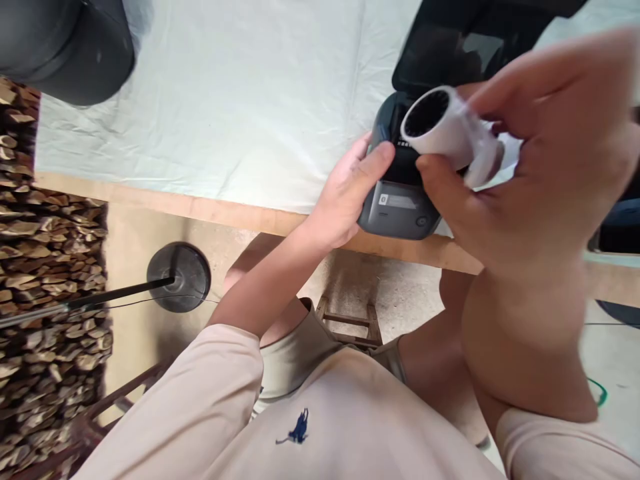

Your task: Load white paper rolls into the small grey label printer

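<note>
A dark grey device that looks like a label printer (393, 210) sits at the table's front edge with its black lid (450, 47) raised. My left hand (353, 183) grips its left side, thumb on top near the open compartment. Above the compartment, my right hand (540, 147) pinches a white label roll (443, 127) between thumb and fingers. The roll is tilted, its dark hollow core facing up and left, and a loose end of the strip (483, 167) curls off toward my palm. My right hand hides part of the compartment; the hand is slightly blurred.
A pale cloth (240, 100) covers the wooden-edged table (210, 203). A black cylindrical container (95, 53) stands at the back left, and a dark object (623, 220) lies at the right edge. Below are a round black stand base (193, 293), stacked firewood (50, 253) and a wooden stool (350, 320).
</note>
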The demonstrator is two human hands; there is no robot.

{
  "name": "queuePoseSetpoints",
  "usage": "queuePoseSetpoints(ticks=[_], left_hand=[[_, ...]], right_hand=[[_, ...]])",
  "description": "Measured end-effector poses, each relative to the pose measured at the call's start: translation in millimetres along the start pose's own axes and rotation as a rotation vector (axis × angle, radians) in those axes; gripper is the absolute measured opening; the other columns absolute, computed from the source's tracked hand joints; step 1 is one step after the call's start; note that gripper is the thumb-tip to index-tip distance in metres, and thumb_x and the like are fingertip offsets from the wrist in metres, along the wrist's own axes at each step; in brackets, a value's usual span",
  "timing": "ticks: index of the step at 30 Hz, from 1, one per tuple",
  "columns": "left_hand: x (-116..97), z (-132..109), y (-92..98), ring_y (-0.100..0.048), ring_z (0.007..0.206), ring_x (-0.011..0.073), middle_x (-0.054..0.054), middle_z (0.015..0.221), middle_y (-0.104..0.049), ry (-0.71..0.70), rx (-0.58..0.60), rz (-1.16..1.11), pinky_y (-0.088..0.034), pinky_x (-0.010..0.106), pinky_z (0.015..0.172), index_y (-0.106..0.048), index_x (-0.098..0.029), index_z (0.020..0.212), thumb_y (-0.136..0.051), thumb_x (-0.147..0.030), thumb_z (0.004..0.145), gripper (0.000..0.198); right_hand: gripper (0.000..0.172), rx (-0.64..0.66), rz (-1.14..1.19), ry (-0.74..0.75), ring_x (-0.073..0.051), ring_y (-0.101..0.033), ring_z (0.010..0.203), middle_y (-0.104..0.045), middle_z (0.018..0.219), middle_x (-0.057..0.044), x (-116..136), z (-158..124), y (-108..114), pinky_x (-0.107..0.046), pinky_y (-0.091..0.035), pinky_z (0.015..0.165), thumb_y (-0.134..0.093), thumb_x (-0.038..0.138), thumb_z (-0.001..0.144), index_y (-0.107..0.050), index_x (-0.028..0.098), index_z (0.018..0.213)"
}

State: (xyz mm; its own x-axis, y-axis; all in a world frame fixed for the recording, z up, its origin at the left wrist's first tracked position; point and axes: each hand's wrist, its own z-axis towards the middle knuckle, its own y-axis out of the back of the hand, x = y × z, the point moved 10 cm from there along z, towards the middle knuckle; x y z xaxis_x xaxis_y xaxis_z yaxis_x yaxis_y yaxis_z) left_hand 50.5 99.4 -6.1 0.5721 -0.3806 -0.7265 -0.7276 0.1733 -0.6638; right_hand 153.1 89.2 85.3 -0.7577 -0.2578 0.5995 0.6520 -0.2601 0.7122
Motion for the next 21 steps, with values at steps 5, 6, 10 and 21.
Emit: queuePoseSetpoints(ticks=[5, 6, 10, 21], left_hand=[[-1, -3, 4.8, -0.055, 0.128, 0.0214, -0.001, 0.097, -0.067, 0.024, -0.080, 0.067, -0.051, 0.038, 0.105, -0.062, -0.020, 0.105, -0.047, -0.028, 0.091, 0.023], [-1, -2, 5.9, -0.056, 0.126, 0.0214, -0.002, 0.094, -0.067, 0.030, -0.096, 0.061, -0.051, 0.038, 0.105, -0.062, -0.019, 0.104, -0.048, -0.029, 0.090, 0.022], [-2, -2, 5.3, -0.060, 0.121, 0.0200, -0.001, 0.095, -0.068, 0.026, -0.088, 0.013, -0.052, 0.036, 0.103, -0.062, -0.020, 0.100, -0.048, -0.030, 0.090, 0.020], [-3, -2, 12.6, -0.067, 0.094, 0.0179, -0.001, 0.086, -0.064, 0.038, -0.055, 0.138, -0.053, 0.031, 0.089, -0.059, -0.022, 0.096, -0.062, -0.029, 0.079, 0.018]], right_hand=[[0.023, 0.069, -0.304, 0.034, -0.021, -0.065, 0.094, -0.065, 0.104, 0.003, 7, 7, -5, -0.038, -0.045, 0.084, -0.062, 0.034, 0.071, -0.056, 0.025, 0.091], [0.022, 0.095, -0.286, 0.047, -0.021, -0.065, 0.096, -0.066, 0.105, 0.003, 6, 7, -8, -0.039, -0.046, 0.086, -0.060, 0.031, 0.072, -0.057, 0.026, 0.093], [0.016, 0.085, -0.170, 0.137, -0.019, -0.064, 0.099, -0.066, 0.107, 0.004, 10, 5, -12, -0.035, -0.048, 0.084, -0.054, 0.024, 0.076, -0.064, 0.024, 0.089], [0.016, 0.062, 0.021, 0.285, -0.012, -0.058, 0.077, -0.062, 0.074, 0.000, 31, -3, -2, -0.030, -0.039, 0.068, -0.059, 0.034, 0.079, -0.060, 0.019, 0.074]])
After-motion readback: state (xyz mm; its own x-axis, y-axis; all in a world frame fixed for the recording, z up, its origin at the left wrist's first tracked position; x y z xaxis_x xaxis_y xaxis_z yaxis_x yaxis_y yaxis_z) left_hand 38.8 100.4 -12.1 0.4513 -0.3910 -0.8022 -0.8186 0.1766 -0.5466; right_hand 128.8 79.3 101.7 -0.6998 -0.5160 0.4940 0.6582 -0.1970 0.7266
